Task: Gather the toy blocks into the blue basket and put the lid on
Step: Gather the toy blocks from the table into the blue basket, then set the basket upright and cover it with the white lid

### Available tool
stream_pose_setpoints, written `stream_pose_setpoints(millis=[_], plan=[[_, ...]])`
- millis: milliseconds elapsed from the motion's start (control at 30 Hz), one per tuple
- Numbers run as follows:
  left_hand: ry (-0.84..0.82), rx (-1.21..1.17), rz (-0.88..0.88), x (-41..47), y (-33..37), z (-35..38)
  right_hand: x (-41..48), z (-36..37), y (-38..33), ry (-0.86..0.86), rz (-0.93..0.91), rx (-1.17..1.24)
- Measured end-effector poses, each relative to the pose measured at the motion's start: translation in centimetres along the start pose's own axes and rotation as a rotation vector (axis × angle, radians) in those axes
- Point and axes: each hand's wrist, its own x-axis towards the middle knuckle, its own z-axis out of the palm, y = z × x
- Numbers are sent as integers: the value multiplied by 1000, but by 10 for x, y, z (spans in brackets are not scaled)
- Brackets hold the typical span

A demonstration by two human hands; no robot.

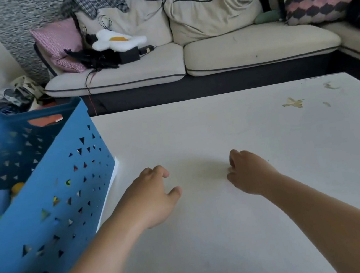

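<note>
The blue basket [52, 197], its walls pierced with small triangles, stands on the left of the white table [241, 128]. Inside it I make out several toy blocks [0, 201], one pale blue and one yellow; other colours show through the holes. A white flat edge [114, 178], perhaps the lid, pokes out from under the basket's right side. My left hand [153, 196] hovers over the table just right of the basket, fingers loosely curled, holding nothing. My right hand [250, 170] is beside it, fingers curled down toward the tabletop, also holding nothing.
A cream sofa [187, 56] with cushions, a fried-egg plush [118, 40] and black cables runs behind the table. Clutter lies on the floor at far left [11, 98]. The tabletop has peeled, stained patches [292, 102] at the far right.
</note>
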Motion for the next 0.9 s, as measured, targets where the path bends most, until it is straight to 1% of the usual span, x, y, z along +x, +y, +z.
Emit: stream_pose_setpoints(millis=[100, 167, 267, 367, 467, 533, 667, 733, 800, 833, 900], plan=[[-2, -2, -3, -6, -5, -1, -6, 1, -19, -3, -90, 33], [-7, 7, -8, -10, -10, -2, -10, 0, -32, 3, -118, 61], [-37, 22, -11, -20, -17, -6, -19, -5, -59, 59, -176, 120], [-97, 47, -20, -37, -29, -10, -32, -15, -94, 162, -251, 242], [-148, 173, 8, -55, -34, -10, -48, -35, -128, 291, -328, 364], [-174, 208, 34, -69, -40, -9, -58, -51, -162, 359, -409, 442], [-273, 143, 131, -90, -37, -14, -77, -91, -240, 524, -635, 660], [-250, 97, 179, -101, -41, -19, -85, -104, -283, 592, -749, 742], [-179, 73, 208, -109, -43, -22, -86, -109, -316, 614, -836, 717], [-136, 59, 208, -114, -46, -23, -86, -106, -331, 567, -870, 654], [-82, 14, 200, -122, -47, -26, -79, -95, -345, 409, -862, 414]])
